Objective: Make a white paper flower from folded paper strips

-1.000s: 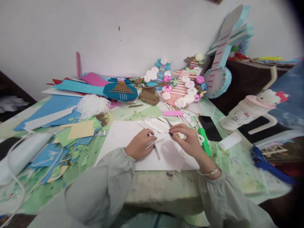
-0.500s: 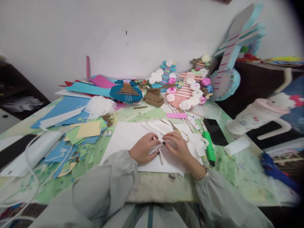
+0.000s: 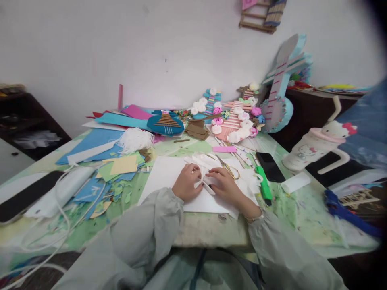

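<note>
The folded white strip (image 3: 208, 188) lay between the two hands, over the white sheet (image 3: 160, 173) near the middle of the worktop's (image 3: 211, 235) front edge. The left hand (image 3: 188, 183) had it pinched at its far end in curled fingers; the right hand (image 3: 225, 186) was bent over it from the other side, its fingertips right by the strip, though whether they gripped it could not be told. The scissors (image 3: 223, 164) lay just beyond the right hand, with the green tool (image 3: 264, 185) and the phone (image 3: 270, 167) further toward the right edge. Near that edge stood the tumbler (image 3: 313, 150), lidded, a straw rising from it, its contents hidden. A second earlier, the right hand had been at the scissors; now it was at the strip.
</note>
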`<state>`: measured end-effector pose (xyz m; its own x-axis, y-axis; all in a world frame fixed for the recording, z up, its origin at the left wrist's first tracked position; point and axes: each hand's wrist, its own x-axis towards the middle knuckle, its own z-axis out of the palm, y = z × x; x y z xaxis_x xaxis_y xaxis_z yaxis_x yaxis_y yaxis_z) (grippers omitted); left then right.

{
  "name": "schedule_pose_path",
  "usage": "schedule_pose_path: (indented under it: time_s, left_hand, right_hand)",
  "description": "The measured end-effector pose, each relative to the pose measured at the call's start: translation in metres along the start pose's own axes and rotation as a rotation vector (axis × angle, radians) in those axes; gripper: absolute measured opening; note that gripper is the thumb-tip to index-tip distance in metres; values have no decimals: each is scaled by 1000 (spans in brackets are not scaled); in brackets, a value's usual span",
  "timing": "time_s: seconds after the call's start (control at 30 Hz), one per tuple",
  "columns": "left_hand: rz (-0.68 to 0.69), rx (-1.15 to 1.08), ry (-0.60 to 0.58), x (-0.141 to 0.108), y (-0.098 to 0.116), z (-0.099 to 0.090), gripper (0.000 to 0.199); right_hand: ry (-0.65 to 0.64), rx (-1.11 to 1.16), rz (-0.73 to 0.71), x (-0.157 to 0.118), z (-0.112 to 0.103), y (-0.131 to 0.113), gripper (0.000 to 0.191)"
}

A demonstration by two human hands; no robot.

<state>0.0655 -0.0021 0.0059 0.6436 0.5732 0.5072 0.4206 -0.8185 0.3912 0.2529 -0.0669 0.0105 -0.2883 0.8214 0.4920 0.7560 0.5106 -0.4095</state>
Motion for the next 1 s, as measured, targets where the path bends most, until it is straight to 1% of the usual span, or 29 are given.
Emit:
schedule_pose_path:
  time_s: [0.07,0.1,0.2,0.27,0.37,0.47,0.53,0.6,0.7,0.77,0.8,0.83,0.87,0.93,1.0]
  left_hand:
    - [-53,51,33,-1,2,0,10]
    - [-72,64,29,-1,3,0,10]
    - [-104,53,-42,-1,5,0,11]
    - [-141,34,-86,-1,5,0,8]
    - [-212,-12,-110,0,4,3,6]
    - [-222,-30,-101,2,1,3,5]
    - [-215,-33,-89,3,0,3,4]
    - [-222,-43,-66,5,-1,2,2]
    - [-216,-60,-60,6,-3,1,4]
    - [-196,-53,-73,5,-4,1,5]
    - [-185,-49,-80,5,-4,1,5]
    - [-176,-46,-84,4,-5,1,5]
    - [-170,-47,-86,4,-5,2,6]
    - [-170,-56,-88,4,-5,3,6]
    - [-176,-63,-95,6,-6,5,5]
  right_hand:
    - [-27,42,23,-1,0,1,39]
    - [-32,82,41,-2,0,2,40]
    - [-142,180,116,-4,-2,5,40]
    - [-156,215,174,-7,-4,6,38]
    - [-196,228,184,-10,-7,6,39]
    - [-226,215,145,-10,-10,2,41]
    - [-214,215,107,-8,-11,-2,42]
    - [-176,222,57,-7,-10,-5,41]
    - [-66,194,23,-6,-12,-5,35]
    - [54,114,71,-3,-21,-2,28]
    - [100,53,134,-2,-28,1,25]
    - [135,-21,199,1,-38,5,24]
    - [127,-94,259,4,-49,9,22]
    - [-7,-224,394,12,-74,21,20]
    - [-203,-340,534,22,-94,36,22]
